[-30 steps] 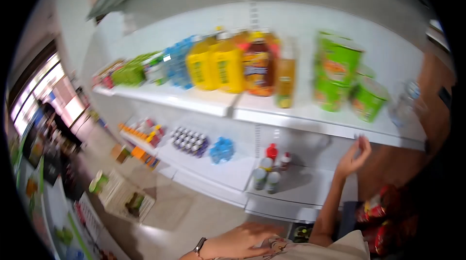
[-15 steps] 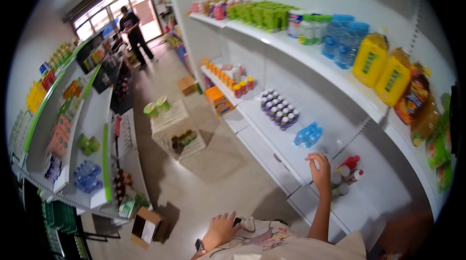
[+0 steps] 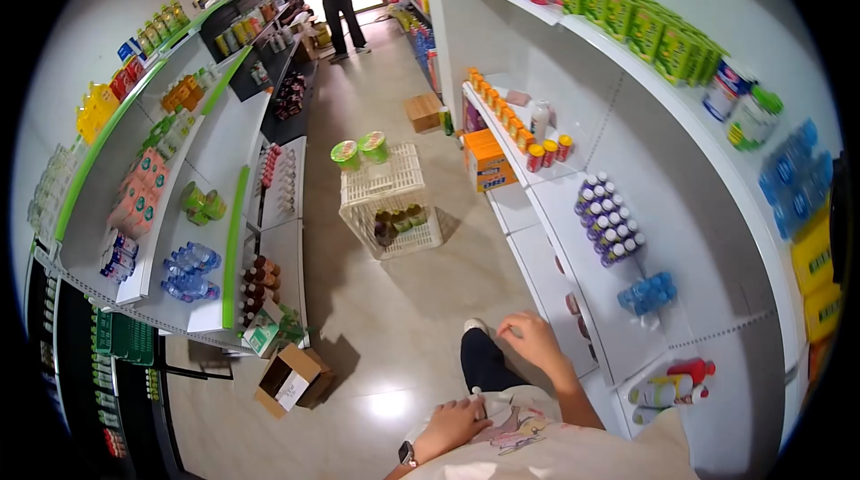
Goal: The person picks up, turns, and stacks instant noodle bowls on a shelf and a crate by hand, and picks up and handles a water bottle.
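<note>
My left hand point(image 3: 455, 426) rests against the front of my light shirt point(image 3: 528, 431), a dark watch on its wrist; its fingers are spread and hold nothing. My right hand point(image 3: 530, 339) is raised near the lower right shelf, fingers loosely curved and apart, with nothing in it. Nearest to it on that shelf are a pack of blue bottles point(image 3: 647, 294) and rows of purple bottles with white caps point(image 3: 609, 218). Below them, red and white bottles point(image 3: 670, 389) lie at the lower right.
A cream crate point(image 3: 385, 183) stands on the floor, two green cups point(image 3: 373, 147) on top. An open cardboard box point(image 3: 294, 380) lies near the left shelves. Orange boxes point(image 3: 488, 160) stand by the right shelf. A person point(image 3: 338, 1) stands at the far doorway.
The view has swung left, from the right shelf to the aisle. My right hand has moved away from the upper shelf's edge and down. One leg has come into view.
</note>
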The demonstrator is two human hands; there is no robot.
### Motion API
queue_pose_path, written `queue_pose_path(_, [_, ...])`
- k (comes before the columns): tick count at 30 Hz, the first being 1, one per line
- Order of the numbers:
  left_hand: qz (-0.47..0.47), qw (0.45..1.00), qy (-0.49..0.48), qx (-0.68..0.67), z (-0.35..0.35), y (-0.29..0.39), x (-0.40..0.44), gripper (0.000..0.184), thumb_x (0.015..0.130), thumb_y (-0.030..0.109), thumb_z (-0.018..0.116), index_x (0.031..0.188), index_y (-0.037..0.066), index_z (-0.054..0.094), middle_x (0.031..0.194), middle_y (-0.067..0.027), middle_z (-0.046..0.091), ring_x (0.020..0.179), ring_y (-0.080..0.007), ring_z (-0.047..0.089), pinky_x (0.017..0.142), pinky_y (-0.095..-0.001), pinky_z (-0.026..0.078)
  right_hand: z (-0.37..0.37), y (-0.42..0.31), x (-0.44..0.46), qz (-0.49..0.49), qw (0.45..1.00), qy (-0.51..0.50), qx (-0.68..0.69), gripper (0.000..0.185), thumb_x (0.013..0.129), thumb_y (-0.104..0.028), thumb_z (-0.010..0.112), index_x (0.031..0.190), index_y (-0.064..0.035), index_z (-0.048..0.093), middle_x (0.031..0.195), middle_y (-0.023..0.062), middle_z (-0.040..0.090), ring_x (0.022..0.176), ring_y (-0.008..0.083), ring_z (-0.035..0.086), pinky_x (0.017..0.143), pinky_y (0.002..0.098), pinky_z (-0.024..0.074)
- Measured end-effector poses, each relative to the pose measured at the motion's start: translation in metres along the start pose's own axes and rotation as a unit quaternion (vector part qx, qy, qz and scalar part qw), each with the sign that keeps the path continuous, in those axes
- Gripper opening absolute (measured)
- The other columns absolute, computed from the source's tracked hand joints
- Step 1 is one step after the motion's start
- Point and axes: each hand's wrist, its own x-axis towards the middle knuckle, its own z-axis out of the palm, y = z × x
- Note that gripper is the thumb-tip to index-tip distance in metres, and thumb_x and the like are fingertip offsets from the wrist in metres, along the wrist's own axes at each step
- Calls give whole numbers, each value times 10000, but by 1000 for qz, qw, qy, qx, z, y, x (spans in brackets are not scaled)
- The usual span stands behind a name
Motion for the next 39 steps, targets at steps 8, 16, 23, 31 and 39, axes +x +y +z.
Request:
queue_pose_path(8, [-45, 972, 215, 87, -132, -64, 97, 596, 826, 450, 519, 1274, 70, 417, 1134, -163, 548, 1072, -337, 504, 896, -440, 384, -39, 35, 187, -61, 996, 32, -49, 69, 742, -57, 584, 769, -70, 646, 771, 84, 626, 718, 267, 587, 651, 353, 463])
queue_pose_path(16, [-40, 977, 207, 0, -191, -88, 148, 568, 832, 418, 522, 1253, 45, 439, 1162, -179, 533, 1065, -312, 517, 870, -417, 415, -27, 49, 288, 58, 973, -20, 224, 235, 806, -86, 601, 1036, -90, 646, 800, 67, 684, 473, 56, 524, 377, 198, 359])
queue_pose_path(23, [-82, 990, 67, -92, -196, -114, 179, 541, 847, 441, 487, 1205, 36, 446, 1012, -192, 579, 957, -351, 561, 801, -414, 454, 12, 64, 353, 148, 931, 87, 321, 346, 888, -179, 547, 1217, -74, 526, 443, -52, 403, 305, 26, 313, 308, 194, 258])
queue_pose_path(31, [-60, 975, 214, -11, -309, -228, 220, 535, 802, 416, 536, 1212, 78, 465, 1030, -132, 572, 946, -302, 556, 758, -427, 428, 58, 26, 474, 190, 942, -12, 275, 367, 877, -166, 548, 1235, -92, 516, 448, -48, 405, 337, 29, 343, 333, 207, 286])
queue_pose_path(39, [-33, 956, 289, -34, -389, -297, 234, 531, 795, 401, 554, 1206, 73, 477, 1078, -127, 569, 993, -298, 548, 835, -418, 415, 130, -9, 612, 12, 985, -148, -93, 574, 800, -227, 606, 1310, -64, 400, 1038, 217, 598, 988, 340, 566, 856, 408, 417])
